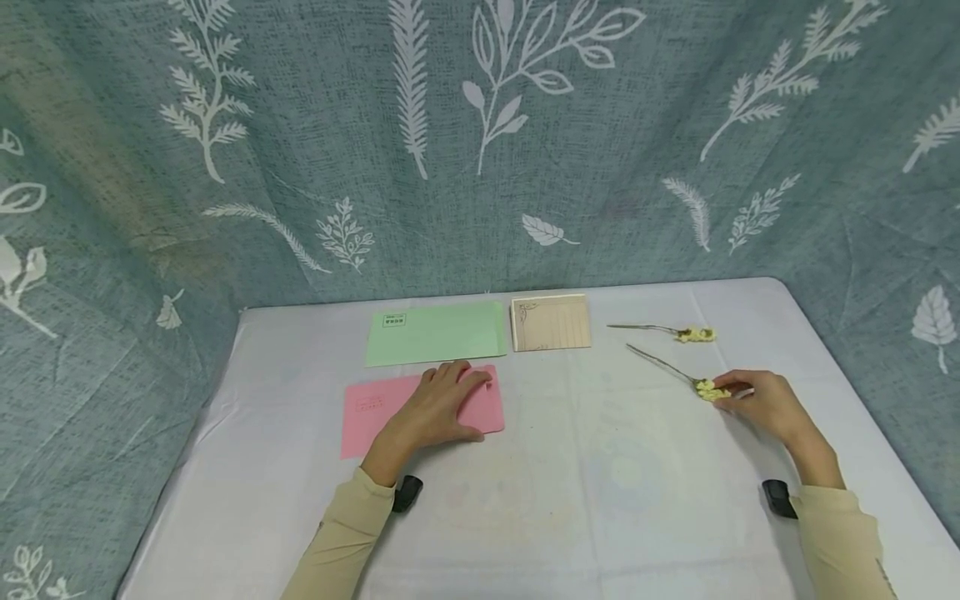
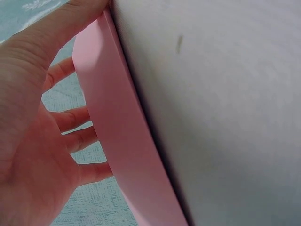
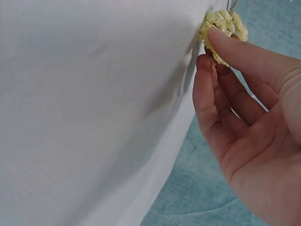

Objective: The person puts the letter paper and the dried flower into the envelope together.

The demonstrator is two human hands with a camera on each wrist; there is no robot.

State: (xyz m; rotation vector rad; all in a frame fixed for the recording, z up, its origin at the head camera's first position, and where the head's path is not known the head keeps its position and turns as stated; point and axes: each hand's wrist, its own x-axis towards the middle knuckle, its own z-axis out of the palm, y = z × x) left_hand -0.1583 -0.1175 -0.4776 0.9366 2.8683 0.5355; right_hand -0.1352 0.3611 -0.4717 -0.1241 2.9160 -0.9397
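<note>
My left hand (image 1: 441, 408) spans the right end of a pink envelope (image 1: 382, 408) on the table. In the left wrist view, the thumb is at the near edge of the envelope (image 2: 117, 108) and the fingers reach its far edge, where their tips are hidden. At the right, my right hand (image 1: 761, 404) pinches the yellow head of a dried flower (image 1: 707, 389) between thumb and fingers. Its thin stem points up and left. The right wrist view shows the thumb on the crinkled yellow flower head (image 3: 223, 23).
Behind the pink envelope lies a green envelope (image 1: 438, 333), with a beige card or small pad (image 1: 552, 323) to its right. A second yellow dried flower (image 1: 693, 334) lies behind the held one. A white cloth covers the table (image 1: 570, 500); a patterned curtain (image 1: 450, 208) hangs behind.
</note>
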